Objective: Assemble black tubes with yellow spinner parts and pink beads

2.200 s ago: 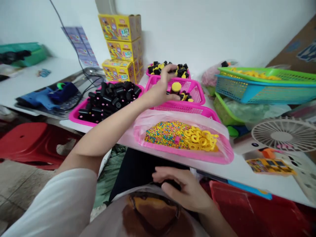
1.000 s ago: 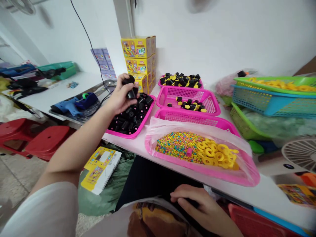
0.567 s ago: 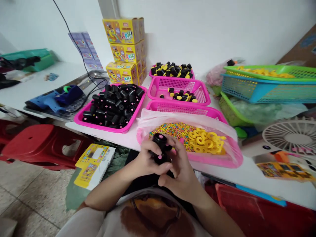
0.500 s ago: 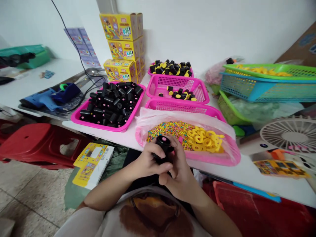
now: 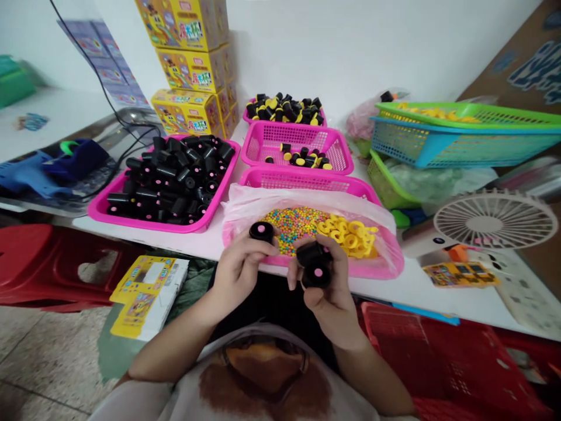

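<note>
My left hand (image 5: 239,263) is closed on a small black plastic cup (image 5: 262,231) with a pink dot showing inside its end. My right hand (image 5: 335,292) holds two more black cups against its palm and fingers: one black cup (image 5: 309,254) lies sideways, and below it another black cup (image 5: 317,273) shows a pink dot toward me. Both hands are over the near edge of a plastic-lined pink basket (image 5: 385,266). Inside its lining lie tiny colourful beads (image 5: 291,225) and yellow rings (image 5: 353,234).
At left, a pink basket (image 5: 99,210) holds many black cups. Behind, another pink basket (image 5: 342,153) has several yellow-ended black pieces. Yellow boxes (image 5: 188,111) are stacked by the wall. A fan (image 5: 486,225) and green and blue baskets (image 5: 403,146) stand at right.
My hands have moved apart, my left one leftward with one black cup. The cups in my right hand now show plainly. The camera view has shifted to the right.
</note>
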{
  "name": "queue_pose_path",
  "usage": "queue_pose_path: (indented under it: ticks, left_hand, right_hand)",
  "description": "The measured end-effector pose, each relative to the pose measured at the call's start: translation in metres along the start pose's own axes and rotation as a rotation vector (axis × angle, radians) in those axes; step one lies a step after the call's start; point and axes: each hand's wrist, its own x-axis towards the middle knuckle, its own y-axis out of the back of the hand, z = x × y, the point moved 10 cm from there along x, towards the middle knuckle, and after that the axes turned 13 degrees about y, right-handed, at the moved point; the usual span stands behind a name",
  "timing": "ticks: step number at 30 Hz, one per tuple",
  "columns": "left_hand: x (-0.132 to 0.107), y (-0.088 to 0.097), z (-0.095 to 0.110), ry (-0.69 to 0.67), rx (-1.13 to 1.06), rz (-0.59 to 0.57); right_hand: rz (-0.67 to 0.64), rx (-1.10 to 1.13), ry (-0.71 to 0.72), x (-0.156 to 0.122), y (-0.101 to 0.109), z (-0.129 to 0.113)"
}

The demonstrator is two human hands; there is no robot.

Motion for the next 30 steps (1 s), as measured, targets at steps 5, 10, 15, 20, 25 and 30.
queue_pose_path:
  ticks: [5,10,15,20,25,30]
  left_hand:
    - [0.0,-0.017,0.021,-0.029,-0.173,-0.155]
    - [-0.005,-0.028,0.015,0.103,-0.141,-0.246]
    - [-0.01,-0.039,0.033,-0.008,0.036,-0.396]
    - [-0.014,-0.049,0.029,0.071,0.209,-0.492]
    - [-0.017,-0.05,0.031,0.047,0.068,-0.523]
    - [-0.012,-0.042,0.021,0.229,0.017,-0.482]
  right_hand:
    - [-0.064,-0.28,-0.013,-0.006,0.016,-0.002]
    - [-0.266,-0.349,-0.014,-0.013,0.005,0.0]
    - [-0.333,-0.296,-0.016,-0.014,0.001,-0.002]
    - [-0.302,-0.398,0.034,-0.014,0.006,-0.007]
    - [-0.288,-0.379,0.081,-0.021,0.003,-0.008]
    - [-0.432,-0.362,0.023,-0.035,-0.007,0.009]
